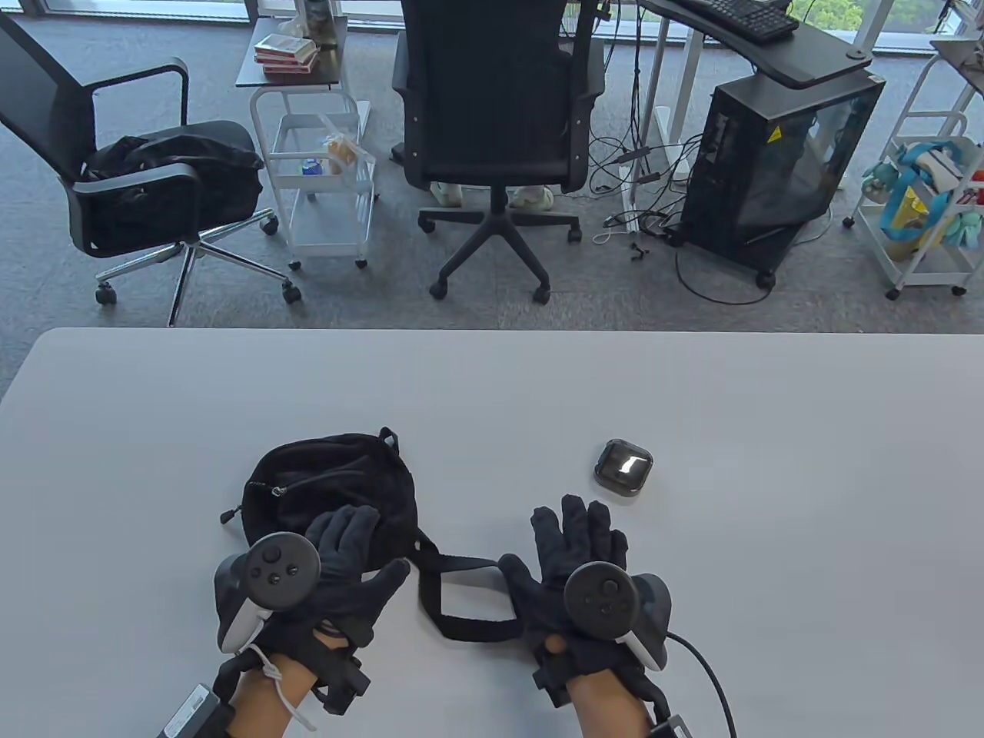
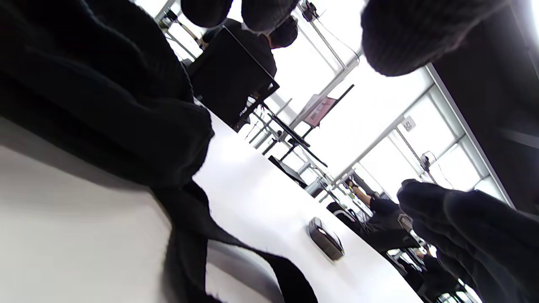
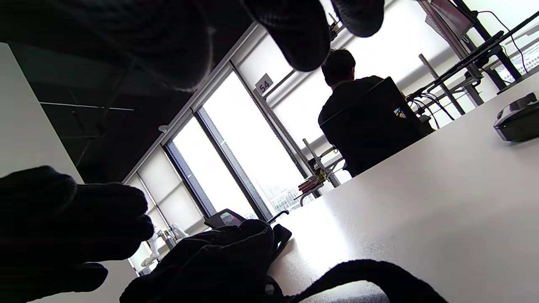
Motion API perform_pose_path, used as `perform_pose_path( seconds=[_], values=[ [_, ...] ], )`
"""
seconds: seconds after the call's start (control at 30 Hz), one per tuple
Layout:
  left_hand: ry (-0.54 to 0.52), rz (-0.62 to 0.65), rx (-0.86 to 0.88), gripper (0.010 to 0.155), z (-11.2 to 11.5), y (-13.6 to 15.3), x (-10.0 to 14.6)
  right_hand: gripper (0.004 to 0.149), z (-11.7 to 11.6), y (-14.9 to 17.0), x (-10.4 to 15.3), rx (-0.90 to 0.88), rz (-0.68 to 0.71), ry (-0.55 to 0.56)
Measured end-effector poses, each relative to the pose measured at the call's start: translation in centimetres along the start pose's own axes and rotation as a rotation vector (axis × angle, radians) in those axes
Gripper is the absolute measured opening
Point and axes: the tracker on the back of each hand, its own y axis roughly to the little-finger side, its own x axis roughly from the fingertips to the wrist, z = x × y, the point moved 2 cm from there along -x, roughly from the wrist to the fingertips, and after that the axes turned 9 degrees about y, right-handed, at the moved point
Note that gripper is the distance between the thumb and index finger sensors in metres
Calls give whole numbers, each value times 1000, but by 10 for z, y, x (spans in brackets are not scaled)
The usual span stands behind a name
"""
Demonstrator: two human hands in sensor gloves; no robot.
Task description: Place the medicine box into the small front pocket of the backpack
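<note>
A small black backpack (image 1: 330, 480) lies on the white table (image 1: 769, 461), its straps (image 1: 461, 596) trailing toward the right hand. It also shows in the left wrist view (image 2: 105, 113) and the right wrist view (image 3: 210, 261). The medicine box (image 1: 623, 469), a small dark case with a glossy lid, sits apart to the backpack's right; it also shows in the left wrist view (image 2: 326, 239) and the right wrist view (image 3: 517, 119). My left hand (image 1: 338, 553) rests open on the backpack's near edge. My right hand (image 1: 573, 538) lies open and empty, just short of the box.
Beyond the table's far edge stand two office chairs (image 1: 492, 123), a white trolley (image 1: 323, 177), a computer tower (image 1: 776, 161) with loose cables and a second trolley (image 1: 922, 207). A cable (image 1: 707, 676) trails from the right wrist.
</note>
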Motion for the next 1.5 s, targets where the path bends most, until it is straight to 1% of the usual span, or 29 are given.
perform_pose_path(
  seconds=[0.07, 0.2, 0.23, 0.3, 0.33, 0.37, 0.4, 0.57, 0.67, 0.7, 0.77, 0.9, 0.97, 1.0, 1.07, 1.1, 1.17, 1.2, 1.27, 1.3, 1.33, 1.37, 1.4, 1.43, 1.47, 1.5],
  values=[
    [-36, -26, -12, 84, -8, 7, 0, 79, -1, 1, 0, -7, -11, -8],
    [-137, -120, 25, 80, -31, 33, 0, 78, -2, 4, 0, -15, -26, -16],
    [-175, -158, 27, 78, -37, 42, 1, 78, -3, 4, 0, -18, -28, -16],
    [-232, -243, -35, 79, -46, 56, 4, 78, -3, 4, 0, -22, -28, -18],
    [-225, -299, -86, 79, -49, 64, 5, 78, -3, 3, 0, -23, -26, -20],
    [-222, -344, -106, 79, -51, 71, 6, 78, -4, 3, -1, -25, -26, -26],
    [-242, -401, -103, 79, -55, 83, 7, 78, -6, 2, -1, -30, -27, -35],
    [-264, -529, -24, 77, -59, 117, 10, 78, -7, 0, -1, -32, -21, -40],
    [-274, -578, 47, 67, -59, 133, 12, 78, -6, 1, -1, -38, -23, -37],
    [-274, -592, 61, 66, -59, 138, 12, 78, -5, 1, -1, -40, -23, -36],
    [-269, -605, 76, 68, -57, 144, 11, 78, -5, 1, 0, -44, -23, -34],
    [-228, -645, 141, 86, -46, 159, 9, 78, -8, 2, 0, -44, -31, -49],
    [-213, -650, 178, 88, -42, 166, 6, 78, -10, 2, 0, -43, -35, -58],
    [-201, -653, 212, 82, -39, 170, 4, 78, -10, 2, 0, -47, -37, -62],
    [-196, -618, 287, 56, -38, 171, 0, 78, -11, 2, 0, -51, -39, -65],
    [-208, -604, 338, 50, -37, 170, 0, 78, -10, 2, 0, -53, -39, -64],
    [-300, -566, 475, 46, -40, 166, 1, 78, -10, 2, 0, -54, -40, -61],
    [-326, -553, 529, 45, -41, 164, 2, 78, -10, 3, 0, -56, -42, -60],
    [-332, -534, 670, 44, -41, 164, 3, 78, -10, 3, -1, -63, -45, -60],
    [-318, -523, 785, 45, -38, 164, 4, 78, -10, 3, -1, -66, -45, -60],
    [-318, -518, 892, 46, -34, 165, 5, 78, -10, 3, -1, -68, -46, -62],
    [-346, -506, 951, 48, -31, 165, 6, 78, -11, 2, -1, -73, -47, -66],
    [-365, -503, 972, 53, -30, 166, 6, 78, -11, 2, 0, -77, -48, -69],
    [-358, -510, 973, 60, -28, 166, 6, 78, -12, 2, 0, -83, -49, -73],
    [-321, -513, 970, 69, -27, 165, 5, 78, -12, 2, 0, -88, -51, -76],
    [-274, -513, 986, 82, -23, 164, 4, 78, -12, 2, 0, -93, -51, -77]
  ],
)
